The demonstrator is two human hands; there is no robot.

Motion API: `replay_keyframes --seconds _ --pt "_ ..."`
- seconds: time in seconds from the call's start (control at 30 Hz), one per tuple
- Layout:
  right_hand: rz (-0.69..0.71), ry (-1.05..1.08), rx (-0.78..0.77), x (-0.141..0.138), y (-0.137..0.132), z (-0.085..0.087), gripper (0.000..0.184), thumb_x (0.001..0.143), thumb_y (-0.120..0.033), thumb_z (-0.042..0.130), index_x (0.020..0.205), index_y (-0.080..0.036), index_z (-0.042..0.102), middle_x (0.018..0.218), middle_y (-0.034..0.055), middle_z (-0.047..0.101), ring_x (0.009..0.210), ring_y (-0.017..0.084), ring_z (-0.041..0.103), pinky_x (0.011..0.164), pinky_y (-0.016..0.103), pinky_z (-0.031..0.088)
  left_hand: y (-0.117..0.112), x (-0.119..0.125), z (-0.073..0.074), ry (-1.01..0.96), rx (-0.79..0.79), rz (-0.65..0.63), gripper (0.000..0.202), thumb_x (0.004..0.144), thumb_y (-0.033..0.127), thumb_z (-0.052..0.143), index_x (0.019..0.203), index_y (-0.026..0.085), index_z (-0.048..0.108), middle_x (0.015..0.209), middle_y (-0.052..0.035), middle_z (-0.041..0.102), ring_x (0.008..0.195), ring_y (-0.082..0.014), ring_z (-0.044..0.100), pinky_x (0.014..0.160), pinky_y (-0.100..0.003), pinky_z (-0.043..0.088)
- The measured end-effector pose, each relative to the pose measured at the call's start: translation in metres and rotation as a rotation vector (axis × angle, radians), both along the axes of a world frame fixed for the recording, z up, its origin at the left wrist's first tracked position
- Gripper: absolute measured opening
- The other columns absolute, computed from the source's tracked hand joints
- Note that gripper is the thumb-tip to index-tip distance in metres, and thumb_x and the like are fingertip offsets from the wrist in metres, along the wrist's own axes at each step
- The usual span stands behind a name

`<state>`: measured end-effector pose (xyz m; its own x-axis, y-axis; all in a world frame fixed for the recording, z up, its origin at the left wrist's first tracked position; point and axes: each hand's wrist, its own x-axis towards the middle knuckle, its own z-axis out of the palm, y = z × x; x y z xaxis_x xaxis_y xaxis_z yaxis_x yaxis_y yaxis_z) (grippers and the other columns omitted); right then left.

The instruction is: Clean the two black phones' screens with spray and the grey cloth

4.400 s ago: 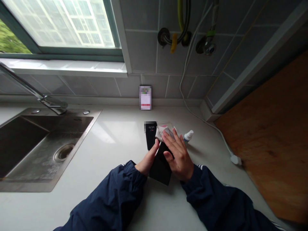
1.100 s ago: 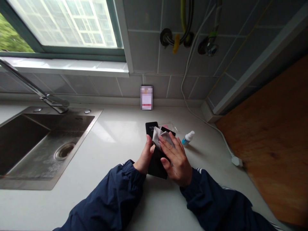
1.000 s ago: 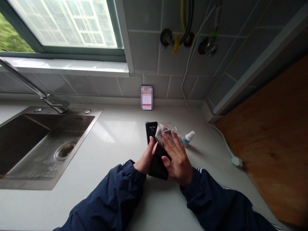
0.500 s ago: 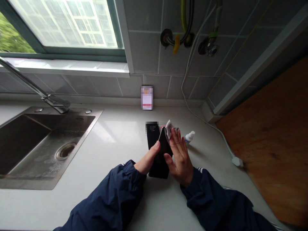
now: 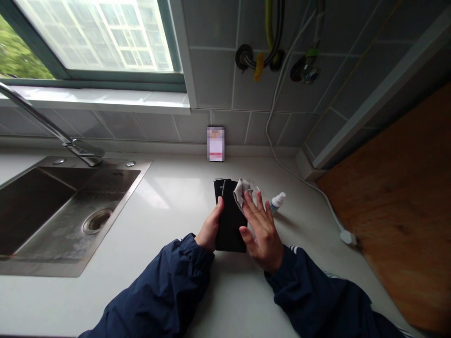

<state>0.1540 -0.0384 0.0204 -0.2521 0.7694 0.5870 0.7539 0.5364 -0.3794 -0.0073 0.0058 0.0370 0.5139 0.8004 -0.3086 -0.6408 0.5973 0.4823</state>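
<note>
A flat black phone [image 5: 230, 225] is held by its left edge in my left hand [image 5: 210, 228], the thumb along its side. My right hand [image 5: 262, 230] presses a light grey cloth [image 5: 242, 188] to the upper right of the phone with its fingertips; the thumb rests near the phone's right edge. Behind the held phone lies a second black phone [image 5: 218, 188], mostly covered, with lit digits at its top. Something clear shows behind the cloth, too hidden to name. Just right of my right fingers stands a small white-capped spray bottle [image 5: 278, 202].
A phone with a lit, blurred screen [image 5: 216, 144] leans on the tiled wall. To the left are a steel sink [image 5: 116, 206] and a faucet [image 5: 82, 152]. A white cable [image 5: 299, 176] with a plug [image 5: 348, 236] crosses the right side, beside a wooden panel [image 5: 401, 211].
My left hand has turned the phone from a tilted pose to flatter, facing me, and shifted it left over the other phone. The cloth has moved slightly left with my right fingers.
</note>
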Motion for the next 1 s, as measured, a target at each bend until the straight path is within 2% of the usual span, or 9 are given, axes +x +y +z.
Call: replay_keyframes --seconds 0.23,0.4,0.53,0.67,0.77,0.87,1.0 --pt "0.093 -0.002 0.025 0.000 -0.002 0.004 0.059 0.112 -0.045 0.033 0.165 -0.020 0.033 0.166 0.0122 0.043 0.162 0.036 0.017 0.127 0.067 0.022 0.006 -0.005 0.012 -0.055 -0.068 0.042 0.065 0.107 0.054 0.038 0.150 0.009 0.057 0.122 -0.0174 0.077 0.114 -0.0329 0.075 0.112 -0.045 0.050" --pt "0.176 0.009 0.021 0.000 -0.003 0.005 0.057 0.112 -0.043 0.035 0.164 -0.020 0.037 0.163 0.0117 0.047 0.161 0.034 0.024 0.126 0.065 0.029 0.010 -0.009 0.010 -0.103 -0.078 0.090 0.068 0.107 0.056 0.033 0.148 0.007 0.057 0.117 -0.0172 0.079 0.112 -0.0324 0.075 0.109 -0.046 0.053" --pt "0.250 0.013 0.052 0.000 -0.004 0.005 0.055 0.110 -0.041 0.044 0.161 -0.019 0.042 0.160 0.0120 0.051 0.160 0.034 0.028 0.126 0.062 0.032 0.013 -0.013 0.007 -0.078 -0.073 0.161 0.067 0.108 0.056 0.033 0.137 0.005 0.065 0.106 -0.0158 0.081 0.102 -0.0297 0.078 0.104 -0.043 0.056" --pt "0.253 -0.002 0.103 -0.001 -0.004 0.005 0.055 0.108 -0.042 0.054 0.157 -0.019 0.047 0.155 0.0115 0.057 0.159 0.034 0.030 0.126 0.059 0.034 0.013 -0.015 0.010 -0.057 -0.090 0.179 0.069 0.107 0.058 0.032 0.119 0.005 0.073 0.098 -0.0156 0.081 0.087 -0.0259 0.078 0.094 -0.038 0.059" --pt "0.247 -0.002 0.151 -0.003 -0.003 0.004 0.052 0.105 -0.032 0.061 0.154 -0.020 0.051 0.152 0.0104 0.061 0.157 0.033 0.034 0.125 0.057 0.037 0.012 -0.016 0.015 -0.061 -0.107 0.176 0.069 0.108 0.057 0.031 0.113 0.003 0.074 0.097 -0.0151 0.081 0.087 -0.0249 0.077 0.092 -0.035 0.058" --pt "0.248 0.012 0.148 -0.003 -0.003 0.004 0.047 0.103 -0.027 0.061 0.149 -0.018 0.056 0.150 0.0103 0.062 0.157 0.033 0.036 0.124 0.058 0.037 0.010 -0.016 0.019 -0.083 -0.119 0.162 0.073 0.108 0.059 0.028 0.118 0.002 0.072 0.100 -0.0145 0.080 0.091 -0.0239 0.076 0.096 -0.034 0.056" --pt "0.308 0.004 0.094 -0.003 -0.005 0.005 0.044 0.103 -0.034 0.059 0.141 -0.014 0.062 0.150 0.0125 0.063 0.157 0.035 0.035 0.125 0.061 0.033 0.010 -0.015 0.014 -0.083 -0.082 0.119 0.092 0.099 0.079 0.023 0.128 0.004 0.069 0.103 -0.0165 0.079 0.098 -0.0291 0.076 0.101 -0.041 0.055"
